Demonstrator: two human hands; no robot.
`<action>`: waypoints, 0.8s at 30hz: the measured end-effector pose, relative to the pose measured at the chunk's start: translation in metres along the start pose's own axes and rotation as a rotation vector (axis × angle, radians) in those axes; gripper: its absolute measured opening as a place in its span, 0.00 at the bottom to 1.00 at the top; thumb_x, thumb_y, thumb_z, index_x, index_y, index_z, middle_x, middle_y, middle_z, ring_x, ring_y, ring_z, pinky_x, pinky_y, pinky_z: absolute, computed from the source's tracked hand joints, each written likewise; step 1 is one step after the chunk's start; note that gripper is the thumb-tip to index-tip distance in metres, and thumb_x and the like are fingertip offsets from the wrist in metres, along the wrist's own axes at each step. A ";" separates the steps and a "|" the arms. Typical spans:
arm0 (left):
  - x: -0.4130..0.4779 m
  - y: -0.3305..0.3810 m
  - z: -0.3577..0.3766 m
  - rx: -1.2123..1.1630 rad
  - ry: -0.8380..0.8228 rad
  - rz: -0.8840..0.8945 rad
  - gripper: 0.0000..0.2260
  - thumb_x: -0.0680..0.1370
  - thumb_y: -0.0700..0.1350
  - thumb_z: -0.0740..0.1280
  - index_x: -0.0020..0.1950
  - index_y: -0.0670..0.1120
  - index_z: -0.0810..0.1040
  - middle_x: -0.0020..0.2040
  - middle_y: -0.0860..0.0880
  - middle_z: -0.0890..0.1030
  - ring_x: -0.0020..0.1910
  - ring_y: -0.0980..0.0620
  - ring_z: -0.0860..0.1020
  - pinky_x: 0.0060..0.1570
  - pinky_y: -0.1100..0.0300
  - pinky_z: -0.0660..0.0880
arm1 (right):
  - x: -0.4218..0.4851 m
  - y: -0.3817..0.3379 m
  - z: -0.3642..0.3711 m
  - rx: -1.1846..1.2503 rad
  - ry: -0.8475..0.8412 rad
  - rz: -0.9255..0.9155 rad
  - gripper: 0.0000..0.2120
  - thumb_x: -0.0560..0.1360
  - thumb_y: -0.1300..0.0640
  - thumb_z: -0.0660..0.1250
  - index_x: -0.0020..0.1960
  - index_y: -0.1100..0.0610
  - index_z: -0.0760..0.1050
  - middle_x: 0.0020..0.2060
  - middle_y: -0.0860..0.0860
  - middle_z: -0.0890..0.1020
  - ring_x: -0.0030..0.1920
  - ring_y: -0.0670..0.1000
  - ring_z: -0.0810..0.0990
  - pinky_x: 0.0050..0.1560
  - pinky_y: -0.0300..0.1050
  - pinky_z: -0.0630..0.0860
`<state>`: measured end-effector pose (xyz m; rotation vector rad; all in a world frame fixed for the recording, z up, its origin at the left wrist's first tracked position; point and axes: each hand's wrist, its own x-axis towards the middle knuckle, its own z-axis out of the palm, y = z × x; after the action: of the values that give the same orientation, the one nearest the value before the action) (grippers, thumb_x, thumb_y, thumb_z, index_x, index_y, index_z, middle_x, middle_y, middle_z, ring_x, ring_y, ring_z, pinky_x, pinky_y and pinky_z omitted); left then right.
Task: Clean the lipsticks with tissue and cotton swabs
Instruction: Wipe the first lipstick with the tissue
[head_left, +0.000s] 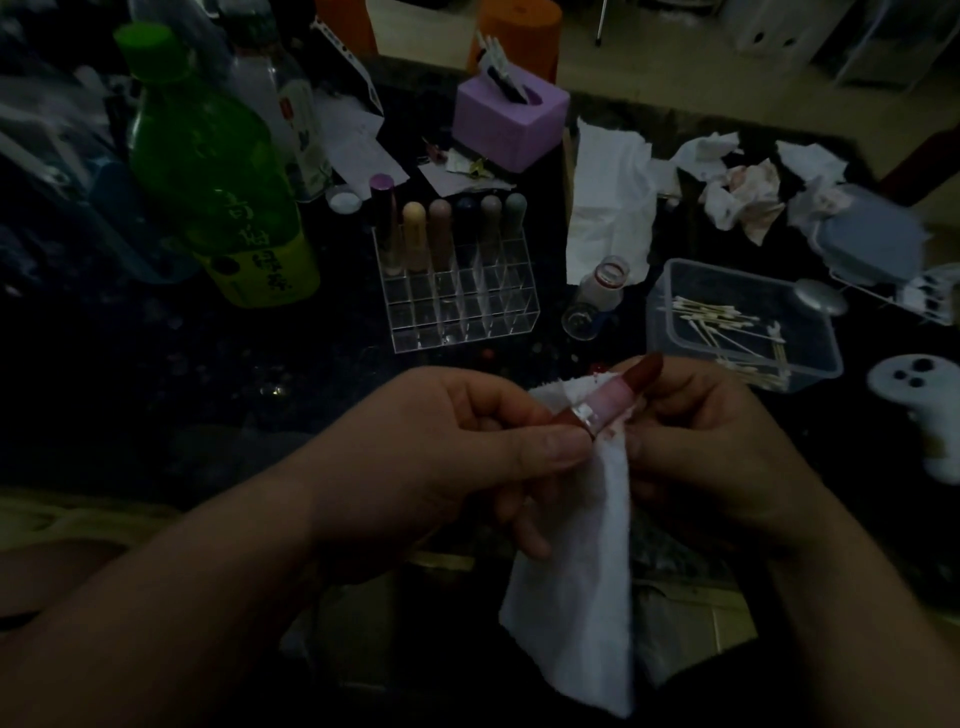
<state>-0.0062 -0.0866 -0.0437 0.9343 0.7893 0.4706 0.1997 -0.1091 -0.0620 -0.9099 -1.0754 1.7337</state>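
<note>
Red wax stands exposed: the lipstick (618, 400) is wound out and held between both hands, just in front of the counter's (260, 389) near edge. The left hand (441, 441) pinches its base between thumb and fingers. The right hand (711, 441) curls round the tissue (576, 571), holding it against the pink sleeve below the bullet.

Risks, as judged:
- Sideways pressure from the right hand may dent or snap the bullet.
- Red spots on the tissue may smear back onto the sleeve or fingers.
- Poor light may hide residue.

Counter is dark, speckled and crowded:
- a rack (457, 312) with capped sticks in its back row
- a tub (810, 364) of swabs (711, 314)
- spent tissues (743, 192)
- a green bottle (208, 171)

Room is dim, with orange furniture and pale floor beyond
</note>
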 end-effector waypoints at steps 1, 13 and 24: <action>0.000 0.000 0.001 -0.019 -0.017 -0.010 0.13 0.68 0.45 0.75 0.44 0.35 0.83 0.34 0.40 0.79 0.28 0.51 0.76 0.33 0.57 0.79 | 0.000 0.001 0.000 -0.020 0.016 -0.007 0.15 0.64 0.54 0.81 0.47 0.58 0.84 0.38 0.60 0.84 0.36 0.63 0.80 0.38 0.51 0.79; 0.000 0.001 0.003 0.335 0.135 0.035 0.11 0.60 0.50 0.78 0.40 0.47 0.86 0.37 0.46 0.86 0.36 0.49 0.85 0.41 0.58 0.80 | 0.001 0.004 0.007 -0.193 0.085 -0.109 0.11 0.63 0.46 0.79 0.40 0.51 0.83 0.34 0.51 0.84 0.33 0.51 0.80 0.35 0.40 0.77; -0.005 0.000 -0.007 0.146 -0.121 -0.090 0.09 0.77 0.46 0.69 0.46 0.43 0.86 0.42 0.41 0.84 0.39 0.46 0.81 0.46 0.54 0.79 | 0.000 0.002 0.003 -0.194 0.104 -0.127 0.13 0.62 0.46 0.80 0.40 0.52 0.83 0.33 0.52 0.83 0.33 0.50 0.81 0.34 0.41 0.78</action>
<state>-0.0147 -0.0856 -0.0442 1.0476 0.7592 0.2783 0.1960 -0.1102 -0.0624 -1.0172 -1.2207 1.4810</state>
